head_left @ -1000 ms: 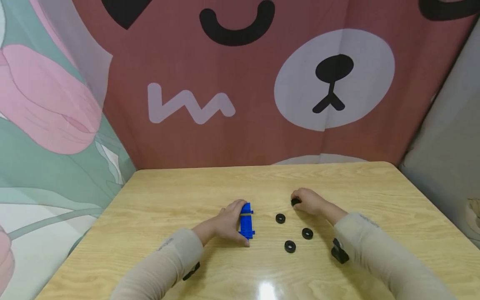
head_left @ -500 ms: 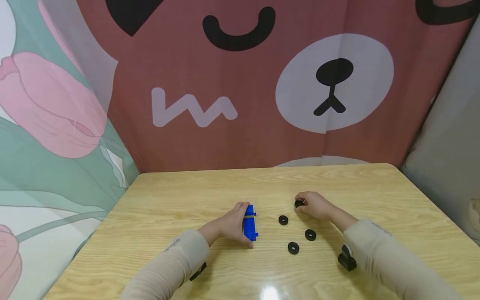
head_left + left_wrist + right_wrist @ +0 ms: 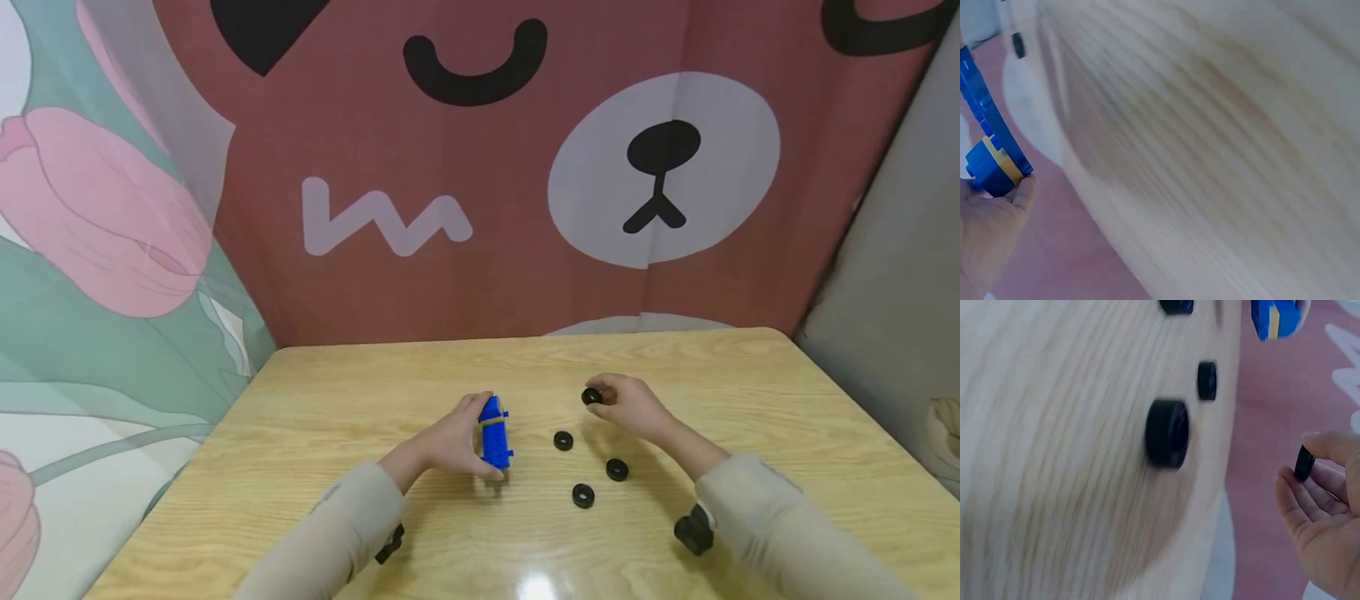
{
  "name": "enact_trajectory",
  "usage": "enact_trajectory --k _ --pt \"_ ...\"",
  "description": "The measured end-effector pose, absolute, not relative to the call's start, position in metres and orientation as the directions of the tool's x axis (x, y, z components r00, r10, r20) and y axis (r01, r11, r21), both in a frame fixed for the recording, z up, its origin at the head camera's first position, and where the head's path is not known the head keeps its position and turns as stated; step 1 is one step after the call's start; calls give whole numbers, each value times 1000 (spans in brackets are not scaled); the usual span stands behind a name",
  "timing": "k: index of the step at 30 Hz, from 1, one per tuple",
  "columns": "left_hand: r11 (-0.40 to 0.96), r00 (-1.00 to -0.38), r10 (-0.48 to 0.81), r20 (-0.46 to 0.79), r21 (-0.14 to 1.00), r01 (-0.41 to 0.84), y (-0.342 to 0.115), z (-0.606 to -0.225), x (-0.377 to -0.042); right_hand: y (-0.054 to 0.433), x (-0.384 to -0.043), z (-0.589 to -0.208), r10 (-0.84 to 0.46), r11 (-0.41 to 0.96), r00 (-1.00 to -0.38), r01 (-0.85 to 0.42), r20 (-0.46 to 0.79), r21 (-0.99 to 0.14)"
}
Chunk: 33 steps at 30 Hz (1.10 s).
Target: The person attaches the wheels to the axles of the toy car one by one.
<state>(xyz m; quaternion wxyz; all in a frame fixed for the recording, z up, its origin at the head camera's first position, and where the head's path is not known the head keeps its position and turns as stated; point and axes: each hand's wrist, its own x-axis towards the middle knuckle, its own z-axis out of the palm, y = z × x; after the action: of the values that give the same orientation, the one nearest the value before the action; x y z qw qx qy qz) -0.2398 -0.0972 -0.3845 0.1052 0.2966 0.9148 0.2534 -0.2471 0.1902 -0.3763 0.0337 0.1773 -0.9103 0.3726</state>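
My left hand point(image 3: 453, 437) grips a blue toy-car chassis point(image 3: 494, 433) of building bricks by its two ends. A yellow strip crosses the chassis, and short pegs stick out along its right side. In the left wrist view the chassis point(image 3: 991, 119) is held up above the tabletop level. Between thumb and fingers my right hand point(image 3: 628, 407) pinches a small black toy wheel point(image 3: 591, 397). The right wrist view shows that wheel point(image 3: 1304, 464) edge-on, off the table. On the wood between the hands lie three more black wheels, the nearest to me being one wheel point(image 3: 582, 496).
The pale wooden table point(image 3: 360, 375) ends at a cloth backdrop point(image 3: 375, 300) with a bear print. A grey padded surface point(image 3: 892, 275) stands beyond its right edge. A black wrist camera point(image 3: 693, 531) hangs under the right sleeve.
My left hand has raised the blue chassis and tilted it. My right hand has lifted its wheel slightly. The three wheels on the table keep their places.
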Motion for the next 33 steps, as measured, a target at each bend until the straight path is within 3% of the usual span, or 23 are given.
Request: enact_trajectory --k 16,24,33 --pt "519 -784 608 122 686 509 -97 -364 -225 170 -225 -365 -328 588 -883 -470 336 -659" --pt "479 -760 627 169 686 548 -98 -361 -221 162 -221 -362 -302 569 -899 -437 317 -697" --pt "381 -733 656 179 760 526 -87 -331 -199 153 -216 -364 -298 537 -892 -450 339 -713"
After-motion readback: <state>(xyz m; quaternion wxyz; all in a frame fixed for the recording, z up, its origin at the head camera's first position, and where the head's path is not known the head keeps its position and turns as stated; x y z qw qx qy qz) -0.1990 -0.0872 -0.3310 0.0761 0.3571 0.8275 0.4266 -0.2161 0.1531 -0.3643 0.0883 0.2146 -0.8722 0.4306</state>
